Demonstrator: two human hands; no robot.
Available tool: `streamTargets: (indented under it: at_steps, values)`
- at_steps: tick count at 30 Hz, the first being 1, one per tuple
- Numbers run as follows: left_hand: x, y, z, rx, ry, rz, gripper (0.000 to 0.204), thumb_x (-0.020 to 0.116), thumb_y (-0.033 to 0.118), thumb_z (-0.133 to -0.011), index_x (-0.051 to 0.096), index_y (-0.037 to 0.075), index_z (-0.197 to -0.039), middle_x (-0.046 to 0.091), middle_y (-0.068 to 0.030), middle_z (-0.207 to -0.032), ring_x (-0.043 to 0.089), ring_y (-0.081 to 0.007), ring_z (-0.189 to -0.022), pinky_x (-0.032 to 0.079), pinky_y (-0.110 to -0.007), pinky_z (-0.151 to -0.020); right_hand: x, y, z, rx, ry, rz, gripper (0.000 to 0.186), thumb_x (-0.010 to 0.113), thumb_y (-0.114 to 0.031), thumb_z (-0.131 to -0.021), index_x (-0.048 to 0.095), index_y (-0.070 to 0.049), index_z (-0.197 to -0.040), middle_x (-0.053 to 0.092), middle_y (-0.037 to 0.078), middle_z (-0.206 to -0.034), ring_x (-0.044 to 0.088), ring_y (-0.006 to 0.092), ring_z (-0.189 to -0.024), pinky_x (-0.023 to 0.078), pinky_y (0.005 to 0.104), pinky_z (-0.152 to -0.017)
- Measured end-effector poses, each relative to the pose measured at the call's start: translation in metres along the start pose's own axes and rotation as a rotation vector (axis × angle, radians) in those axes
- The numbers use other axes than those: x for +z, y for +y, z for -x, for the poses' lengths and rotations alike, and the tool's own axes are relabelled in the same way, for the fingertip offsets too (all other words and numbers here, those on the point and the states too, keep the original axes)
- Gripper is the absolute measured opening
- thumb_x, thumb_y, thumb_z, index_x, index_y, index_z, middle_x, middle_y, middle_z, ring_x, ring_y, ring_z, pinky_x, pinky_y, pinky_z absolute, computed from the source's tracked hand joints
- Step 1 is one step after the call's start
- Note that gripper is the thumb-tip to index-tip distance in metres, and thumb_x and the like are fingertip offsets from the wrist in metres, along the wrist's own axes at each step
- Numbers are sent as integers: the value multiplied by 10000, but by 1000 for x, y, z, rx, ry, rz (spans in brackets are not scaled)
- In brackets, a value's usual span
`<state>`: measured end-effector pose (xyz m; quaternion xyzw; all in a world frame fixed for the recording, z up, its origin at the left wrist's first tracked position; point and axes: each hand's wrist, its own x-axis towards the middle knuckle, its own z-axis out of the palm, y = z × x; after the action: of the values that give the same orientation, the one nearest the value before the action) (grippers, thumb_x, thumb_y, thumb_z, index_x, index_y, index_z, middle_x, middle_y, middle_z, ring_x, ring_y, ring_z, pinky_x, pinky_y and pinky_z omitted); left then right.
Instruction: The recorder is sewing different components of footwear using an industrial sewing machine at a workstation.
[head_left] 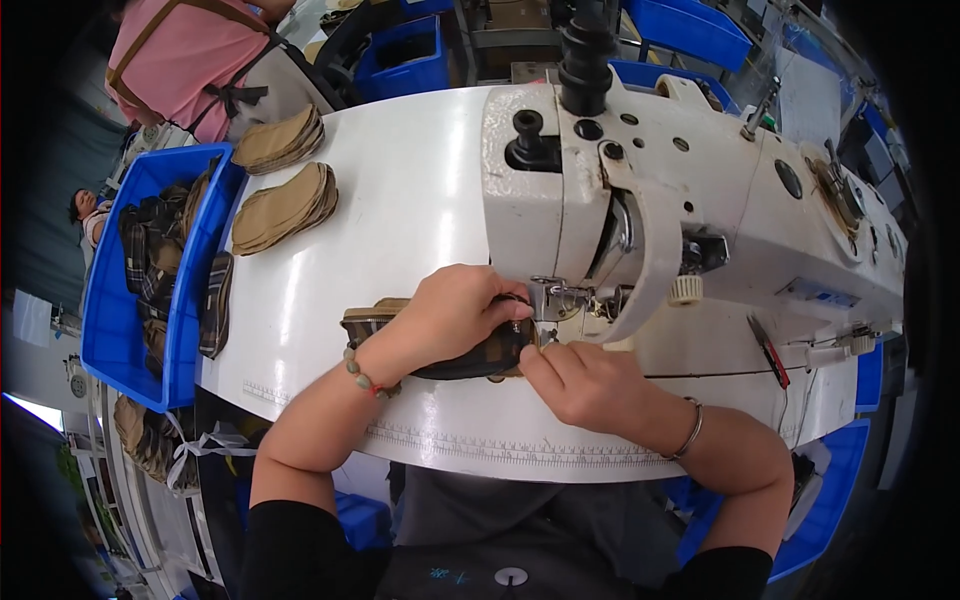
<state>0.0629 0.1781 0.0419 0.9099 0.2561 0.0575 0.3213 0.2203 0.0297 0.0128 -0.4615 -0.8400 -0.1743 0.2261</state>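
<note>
A dark plaid fabric pouch piece (490,352) with tan fabric along its back edge lies on the white sewing table, just left of the needle area of a white sewing machine (700,190). My left hand (455,312) reaches across it, thumb and fingers pinched on its far right end beside the presser foot (560,295). From the right, my right hand (585,382) has its fingers curled, thumb and forefinger closed on the near right corner of the same piece. Part of the pouch is hidden under my left hand and wrist.
Two stacks of tan fabric pieces (285,212) lie at the back left. A folded plaid piece (215,305) rests by a blue bin (125,372) of plaid pieces. Red-handled thread snips (770,352) lie right. A person in pink (190,65) is beyond the table.
</note>
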Motion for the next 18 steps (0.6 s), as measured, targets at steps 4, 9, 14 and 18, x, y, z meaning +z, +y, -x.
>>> streamTargets:
  at_steps: [4,9,14,18]
  values:
    - [0,6,0,-36,7,-14,200,667,261,-900,749,89,-963,692,-166,-808,661,-361,-794,509,-428,-698,7,-4,2,-30,57,106,274,680,-81,-732,696,13,-989,518,-15,-635,541,93,-520,427,247,-466]
    - [8,11,6,10,106,-116,156,668,225,-885,725,88,-930,689,-130,-839,668,-339,-804,522,-435,-703,3,-6,6,-52,-7,88,320,671,-77,-719,694,45,-1014,526,-10,-625,545,101,-516,430,258,-475]
    - [6,19,11,-23,97,-135,127,661,201,-883,704,94,-938,689,-107,-870,669,-324,-822,524,-432,-693,-6,-13,5,35,-180,35,338,646,-76,-730,683,75,-1031,537,7,-607,555,124,-506,443,278,-468]
    - [2,19,13,15,67,-147,96,657,167,-865,692,97,-920,687,-96,-877,668,-322,-821,524,-432,-685,-10,-17,5,31,-213,77,333,643,-80,-732,684,73,-1025,526,3,-599,545,124,-494,431,278,-454]
